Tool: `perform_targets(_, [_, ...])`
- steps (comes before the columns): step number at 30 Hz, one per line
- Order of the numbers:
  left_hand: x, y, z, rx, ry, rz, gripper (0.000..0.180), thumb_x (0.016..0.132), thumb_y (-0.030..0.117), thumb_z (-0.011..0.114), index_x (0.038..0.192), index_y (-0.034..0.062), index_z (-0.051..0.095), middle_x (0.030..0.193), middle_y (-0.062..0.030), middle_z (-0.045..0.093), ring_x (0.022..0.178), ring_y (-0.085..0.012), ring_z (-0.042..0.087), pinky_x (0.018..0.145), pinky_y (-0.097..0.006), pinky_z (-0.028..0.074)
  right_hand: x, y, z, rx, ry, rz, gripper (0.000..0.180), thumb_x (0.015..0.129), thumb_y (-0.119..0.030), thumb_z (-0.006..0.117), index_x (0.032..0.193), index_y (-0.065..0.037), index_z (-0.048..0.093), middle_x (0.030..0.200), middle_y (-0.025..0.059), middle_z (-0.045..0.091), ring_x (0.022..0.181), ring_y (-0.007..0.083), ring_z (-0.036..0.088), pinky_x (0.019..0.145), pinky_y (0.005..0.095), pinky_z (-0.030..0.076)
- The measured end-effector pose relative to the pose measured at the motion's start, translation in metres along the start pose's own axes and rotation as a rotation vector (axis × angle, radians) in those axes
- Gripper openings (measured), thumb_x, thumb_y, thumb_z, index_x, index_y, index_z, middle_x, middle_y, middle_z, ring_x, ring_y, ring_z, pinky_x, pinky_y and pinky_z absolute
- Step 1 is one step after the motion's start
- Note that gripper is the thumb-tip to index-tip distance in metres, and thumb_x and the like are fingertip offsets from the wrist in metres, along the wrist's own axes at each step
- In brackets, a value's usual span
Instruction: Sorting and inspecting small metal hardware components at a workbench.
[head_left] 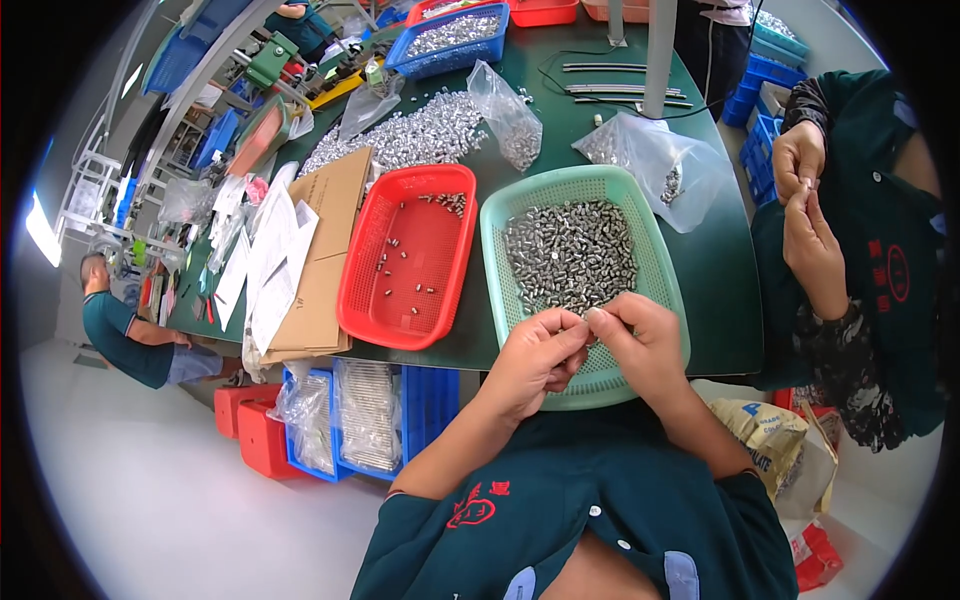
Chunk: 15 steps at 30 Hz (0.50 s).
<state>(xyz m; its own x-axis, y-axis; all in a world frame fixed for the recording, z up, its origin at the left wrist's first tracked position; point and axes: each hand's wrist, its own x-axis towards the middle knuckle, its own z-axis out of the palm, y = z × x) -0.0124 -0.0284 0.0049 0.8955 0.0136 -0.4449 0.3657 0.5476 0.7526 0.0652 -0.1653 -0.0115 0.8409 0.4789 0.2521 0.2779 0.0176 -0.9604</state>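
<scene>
My left hand (543,362) and my right hand (637,343) meet over the near part of a mint-green basket (497,250). Thumbs and forefingers of both hands are pinched together, tip to tip. Whatever sits between the fingertips is too small to make out. In the basket lies a heap of small silvery metal cylinders (570,250). Left of it stands a red plastic basket (362,270), with several of the same small parts scattered on its bottom and a cluster in its far right corner.
Cardboard (318,285) and white papers (275,270) lie left of the red basket. Farther back are a pile of shiny parts (425,130), a blue basket (450,65), plastic bags (510,125) and a metal post (660,60). At right, a co-worker's hands (808,210) pinch something small.
</scene>
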Motion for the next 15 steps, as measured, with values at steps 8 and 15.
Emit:
perform_targets(8, [0.009, -0.001, -0.009, -0.181, -0.017, -0.037, 0.022, 0.093, 0.025, 0.048, 0.087, 0.0036, 0.053, 0.061, -0.0019, 0.049, 0.042, -0.0036, 0.029, 0.037, -0.018, 0.019, 0.004, -0.003, -0.018, 0.075, 0.17, 0.071, 0.017, 0.084, -0.008, 0.064, 0.072, 0.002, 0.058, 0.062, 0.001, 0.051, 0.057, 0.0056, 0.044, 0.051, 0.0229, 0.036])
perform_targets(15, [0.01, 0.008, 0.003, -0.197, 0.117, -0.097, 0.03, 0.096, 0.026, 0.038, 0.105, 0.001, 0.051, 0.069, -0.0042, 0.05, 0.044, -0.005, 0.03, 0.04, -0.017, 0.022, -0.001, 0.0, -0.013, 0.012, 0.105, 0.043, 0.017, 0.084, -0.009, 0.063, 0.073, 0.002, 0.057, 0.062, 0.0004, 0.05, 0.058, 0.0051, 0.043, 0.05, 0.022, 0.034])
